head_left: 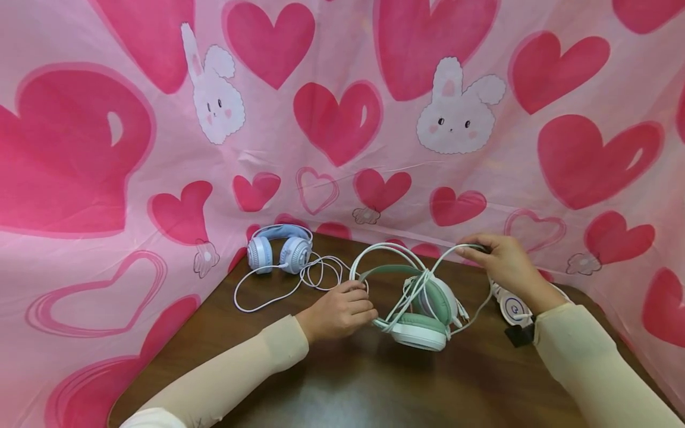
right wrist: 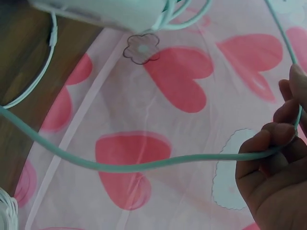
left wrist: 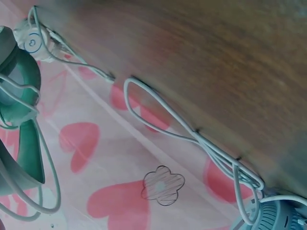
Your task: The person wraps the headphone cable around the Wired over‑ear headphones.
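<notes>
White headphones with green ear cushions [head_left: 437, 300] hang tilted over the table in the head view, their pale cable looped around the band and cups. My left hand [head_left: 342, 309] grips them by the left side, at the headband. Up and to the right, my right hand [head_left: 500, 264] pinches the cable [head_left: 445, 254]; in the right wrist view the cable [right wrist: 129, 167] runs into its curled fingers [right wrist: 254, 148]. Those green cushions [left wrist: 29, 81] also show at the left edge of the left wrist view, where the left hand is out of sight.
Light blue headphones [head_left: 294, 254] stand at the back left of the wooden table [head_left: 342, 380], their cable [head_left: 257, 306] spread in loops. White headphones with a round blue emblem [head_left: 514, 308] lie at the right, partly behind my right wrist. A pink heart-patterned cloth [head_left: 337, 53] walls the back and sides.
</notes>
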A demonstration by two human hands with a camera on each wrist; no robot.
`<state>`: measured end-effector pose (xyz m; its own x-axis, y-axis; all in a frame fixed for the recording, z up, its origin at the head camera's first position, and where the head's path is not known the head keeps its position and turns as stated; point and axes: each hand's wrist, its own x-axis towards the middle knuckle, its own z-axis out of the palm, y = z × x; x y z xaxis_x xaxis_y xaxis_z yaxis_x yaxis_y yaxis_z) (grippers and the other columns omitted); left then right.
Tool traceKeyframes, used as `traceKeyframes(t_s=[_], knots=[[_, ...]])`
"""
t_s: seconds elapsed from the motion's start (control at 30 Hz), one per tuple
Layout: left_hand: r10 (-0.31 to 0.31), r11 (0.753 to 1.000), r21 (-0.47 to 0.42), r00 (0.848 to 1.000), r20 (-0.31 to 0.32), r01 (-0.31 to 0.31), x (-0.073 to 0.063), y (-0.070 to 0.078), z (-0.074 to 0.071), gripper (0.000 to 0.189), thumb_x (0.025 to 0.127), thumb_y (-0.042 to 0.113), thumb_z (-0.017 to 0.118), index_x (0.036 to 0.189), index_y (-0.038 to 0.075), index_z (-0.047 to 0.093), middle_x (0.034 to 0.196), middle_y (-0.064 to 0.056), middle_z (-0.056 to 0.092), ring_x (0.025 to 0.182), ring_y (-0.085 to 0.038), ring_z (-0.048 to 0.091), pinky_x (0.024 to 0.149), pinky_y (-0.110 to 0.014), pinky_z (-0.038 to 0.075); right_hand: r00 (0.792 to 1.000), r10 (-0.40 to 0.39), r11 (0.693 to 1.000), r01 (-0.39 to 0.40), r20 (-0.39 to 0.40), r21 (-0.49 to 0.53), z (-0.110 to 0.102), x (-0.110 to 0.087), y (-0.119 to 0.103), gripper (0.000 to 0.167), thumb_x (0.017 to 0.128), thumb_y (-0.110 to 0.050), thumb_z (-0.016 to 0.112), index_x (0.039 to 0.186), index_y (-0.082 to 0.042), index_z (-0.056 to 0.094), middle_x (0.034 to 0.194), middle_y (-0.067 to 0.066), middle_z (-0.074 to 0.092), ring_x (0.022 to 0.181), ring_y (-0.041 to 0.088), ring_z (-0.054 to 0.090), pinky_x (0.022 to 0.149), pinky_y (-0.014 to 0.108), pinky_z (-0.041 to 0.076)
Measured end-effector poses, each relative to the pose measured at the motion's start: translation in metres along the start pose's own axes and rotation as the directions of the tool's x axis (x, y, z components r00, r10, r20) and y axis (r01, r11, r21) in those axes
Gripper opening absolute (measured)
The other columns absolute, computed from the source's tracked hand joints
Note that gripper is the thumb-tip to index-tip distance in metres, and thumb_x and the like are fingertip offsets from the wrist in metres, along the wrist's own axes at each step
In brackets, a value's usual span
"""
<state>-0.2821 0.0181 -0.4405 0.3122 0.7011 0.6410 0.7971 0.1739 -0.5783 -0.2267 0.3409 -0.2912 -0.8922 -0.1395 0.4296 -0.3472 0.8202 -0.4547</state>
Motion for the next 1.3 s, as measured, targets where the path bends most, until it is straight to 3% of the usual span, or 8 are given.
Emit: traceKeyframes(t_s=[0.27,0.57,0.97,1.3], knots=[[0.028,1.000,0.005,1.000,0.009,-0.028,0.008,0.006,-0.008,0.022,0.096,0.011,0.052,0.098,0.014,0.074,0.093,0.001,0.070,0.090,-0.015,0.064,0.097,-0.041,0.045,1.000,-0.014,1.000,0.013,-0.021,-0.024,0.006,0.003,0.011,0.023,0.087,-0.033,0.073,0.101,-0.014,0.075,0.086,0.001,0.069,0.078,0.022,0.052,0.062,0.026,0.045],[0.025,1.000,-0.001,1.000,-0.005,-0.025,0.013,0.009,-0.013,0.018,0.096,0.013,0.055,0.097,0.014,0.074,0.093,0.002,0.069,0.091,-0.015,0.064,0.098,-0.040,0.044,1.000,-0.009,1.000,0.009,-0.022,-0.023,0.008,0.002,0.027,0.024,0.087,-0.030,0.074,0.104,-0.013,0.075,0.092,0.003,0.068,0.080,0.021,0.052,0.062,0.024,0.045],[0.065,0.998,0.000,0.998,-0.009,-0.065,0.016,0.012,-0.016,0.020,0.098,0.014,0.054,0.099,0.014,0.074,0.094,0.002,0.070,0.091,-0.015,0.064,0.098,-0.042,0.044,1.000,-0.003,1.000,0.003,0.008,-0.026,0.021,-0.002,0.057,0.023,0.086,-0.029,0.075,0.100,-0.011,0.075,0.095,0.005,0.069,0.082,0.023,0.055,0.065,0.028,0.048],[0.071,0.997,0.024,0.996,-0.049,-0.070,0.014,0.011,-0.016,0.019,0.097,0.014,0.056,0.096,0.014,0.074,0.092,0.003,0.070,0.087,-0.015,0.064,0.094,-0.041,0.047,0.998,-0.061,0.998,0.061,-0.010,0.012,0.034,-0.001,0.072,0.012,0.087,-0.019,0.074,0.094,-0.009,0.076,0.086,0.002,0.068,0.078,0.017,0.056,0.068,0.026,0.045]])
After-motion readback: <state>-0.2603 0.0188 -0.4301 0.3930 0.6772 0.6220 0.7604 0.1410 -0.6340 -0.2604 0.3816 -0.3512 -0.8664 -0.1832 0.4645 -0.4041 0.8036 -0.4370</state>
